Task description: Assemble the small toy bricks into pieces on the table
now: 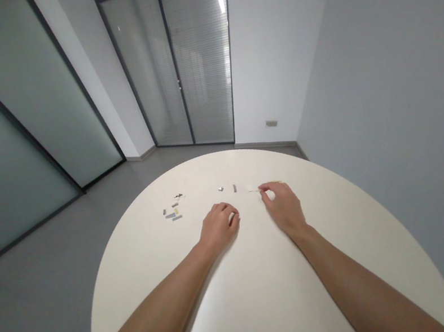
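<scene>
My right hand (284,206) is above the far right part of the white round table (251,309). Its thumb and forefinger pinch the end of a small, thin white piece (254,190), too small to name more exactly. My left hand (219,226) rests on the table near the middle, its fingers curled in towards the thumb. Whether anything is between those fingertips is hidden. Beyond the two hands lie a small grey strip (234,188) and a small shiny metallic bit (221,188).
Left of my left hand lie several small grey strips (177,218), a yellowish piece (177,211) and a few tiny dark bits (178,196). A thin yellowish thing (277,181) shows behind my right hand. The table's curved far edge is near these pieces.
</scene>
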A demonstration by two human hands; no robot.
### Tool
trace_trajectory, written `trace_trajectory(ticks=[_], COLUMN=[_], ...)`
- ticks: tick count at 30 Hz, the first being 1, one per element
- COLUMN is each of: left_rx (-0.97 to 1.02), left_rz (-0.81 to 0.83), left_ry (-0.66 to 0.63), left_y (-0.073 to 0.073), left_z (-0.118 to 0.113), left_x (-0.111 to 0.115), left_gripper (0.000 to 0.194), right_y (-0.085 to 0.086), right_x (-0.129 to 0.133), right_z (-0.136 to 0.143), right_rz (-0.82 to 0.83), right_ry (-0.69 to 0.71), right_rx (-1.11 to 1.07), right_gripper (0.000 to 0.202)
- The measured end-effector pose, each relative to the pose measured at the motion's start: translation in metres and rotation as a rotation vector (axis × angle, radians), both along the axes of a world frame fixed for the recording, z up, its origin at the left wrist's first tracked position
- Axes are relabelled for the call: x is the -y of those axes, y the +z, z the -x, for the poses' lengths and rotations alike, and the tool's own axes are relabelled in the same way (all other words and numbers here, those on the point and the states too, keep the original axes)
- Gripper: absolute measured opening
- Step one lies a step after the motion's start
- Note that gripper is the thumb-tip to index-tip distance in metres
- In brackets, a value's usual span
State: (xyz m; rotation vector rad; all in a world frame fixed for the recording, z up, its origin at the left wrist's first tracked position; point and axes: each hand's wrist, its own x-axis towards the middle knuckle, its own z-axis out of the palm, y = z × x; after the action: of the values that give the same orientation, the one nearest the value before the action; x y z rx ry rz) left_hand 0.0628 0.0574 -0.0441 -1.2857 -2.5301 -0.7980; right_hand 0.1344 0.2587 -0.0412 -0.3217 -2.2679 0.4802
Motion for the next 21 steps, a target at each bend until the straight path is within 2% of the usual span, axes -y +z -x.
trace_trajectory(ticks=[6, 12, 15, 21], left_rx=[-0.008, -0.003, 0.000, 0.004], left_rz=[-0.014, -0.015, -0.011, -0.004], left_ry=[-0.002, 0.000, 0.005, 0.009], left_y=[0.000, 0.001, 0.003, 0.003], left_z=[0.001, 0.001, 0.000, 0.000], left_x=[0.000, -0.001, -0.001, -0.001], left_gripper=[0.019, 0.018, 0.018, 0.019], right_y=[0.018, 0.032, 0.031, 0.015], right_x=[-0.001, 0.000, -0.001, -0.002], right_z=[0.009, 0.029, 0.035, 0.042], right_rz=[-0.128, -0.249, -0.287, -0.277], right_ry=[-0.116, -0.142, -0.118, -0.083], right_rx=[0.248, 0.327, 0.346, 0.348], right_gripper=[0.018, 0.019, 0.021, 0.020])
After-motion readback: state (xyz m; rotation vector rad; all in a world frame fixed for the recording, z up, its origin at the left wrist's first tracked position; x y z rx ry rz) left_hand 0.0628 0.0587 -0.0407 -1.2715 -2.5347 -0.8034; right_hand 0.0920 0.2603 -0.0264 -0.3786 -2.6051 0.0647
